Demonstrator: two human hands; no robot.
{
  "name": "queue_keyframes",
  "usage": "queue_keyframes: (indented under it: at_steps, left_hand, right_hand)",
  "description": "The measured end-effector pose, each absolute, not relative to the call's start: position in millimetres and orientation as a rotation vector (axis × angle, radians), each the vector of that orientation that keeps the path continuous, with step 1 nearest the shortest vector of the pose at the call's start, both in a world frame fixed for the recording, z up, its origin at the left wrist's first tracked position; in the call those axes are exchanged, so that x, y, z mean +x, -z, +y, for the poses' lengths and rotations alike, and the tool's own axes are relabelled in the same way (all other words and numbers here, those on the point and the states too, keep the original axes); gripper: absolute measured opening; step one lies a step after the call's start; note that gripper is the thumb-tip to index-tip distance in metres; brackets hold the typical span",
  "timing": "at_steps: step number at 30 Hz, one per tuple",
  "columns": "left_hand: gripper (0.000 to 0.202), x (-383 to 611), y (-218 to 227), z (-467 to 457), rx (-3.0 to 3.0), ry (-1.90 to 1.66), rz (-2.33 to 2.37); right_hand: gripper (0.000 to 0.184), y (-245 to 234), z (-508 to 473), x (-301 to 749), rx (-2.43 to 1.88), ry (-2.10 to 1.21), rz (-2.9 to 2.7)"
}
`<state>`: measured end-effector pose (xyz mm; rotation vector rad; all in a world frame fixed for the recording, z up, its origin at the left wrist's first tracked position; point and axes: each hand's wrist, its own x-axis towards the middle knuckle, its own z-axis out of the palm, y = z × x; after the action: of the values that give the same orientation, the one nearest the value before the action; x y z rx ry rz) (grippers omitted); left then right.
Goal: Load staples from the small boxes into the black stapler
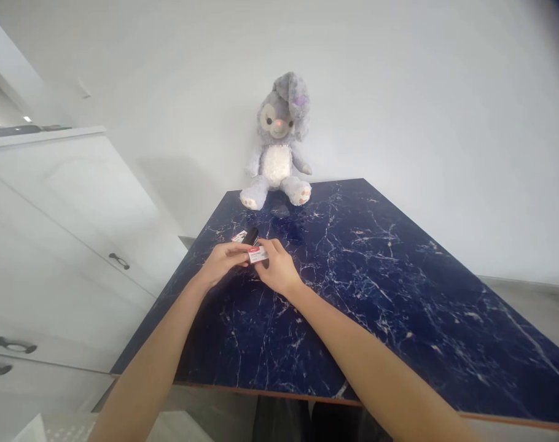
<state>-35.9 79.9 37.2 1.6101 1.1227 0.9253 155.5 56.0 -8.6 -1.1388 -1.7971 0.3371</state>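
Fingers [237, 247] of the left hand [218, 263] and right hand [279, 266], nearly closed, are pinching a red-and-white box [257, 254]; a black object [250, 236] is showing just beyond them.

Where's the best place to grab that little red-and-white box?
Probably pinch the red-and-white box by its two ends, coming from left and right, as the left hand and right hand do: it's small and blocky, its print faces this way, and a black object sits close behind.
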Motion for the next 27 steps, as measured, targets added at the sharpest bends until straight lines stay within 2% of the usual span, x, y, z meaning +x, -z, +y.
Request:
queue_keyframes:
  at_steps: [2, 6, 9, 14, 21, 27]
  left_hand:
    - [0.04, -40.1, -35.3, 83.4, 1.63, -0.97, 1.202]
    - [0.04, -50.6, -35.7, 88.8, 1.654, -1.001, 1.261]
    - [0.044, -51.5, -39.8, 87.4, 1.589, -0.915, 1.171]
    - [0.048, -50.3, -41.9, 84.3, 1.521, -0.88, 1.114]
    - [0.046, -55.1, -35.9, 90.3, 1.437, -1.076, 1.158]
    - [0.038, -61.1, -37.9, 97.4, 1.265, -1.434, 1.15]
  right_hand:
    - [0.053, 7.4, 55.8, 154.9, -1.095, -0.354, -1.795]
    - [0.039, 6.4, 57.0, 155.9, -1.024, -0.419, -1.808]
    - [0.035, 6.7, 57.7, 157.0, -1.014, -0.435, -1.793]
    - [0.039, 8.3, 56.2, 156.2, -1.027, -0.409, -1.812]
    - [0.059, 9.8, 59.2, 152.6, -1.093, -0.432, -1.852]
    - [0.053, 7.6, 59.5, 154.6, -1.164, -0.443, -1.784]
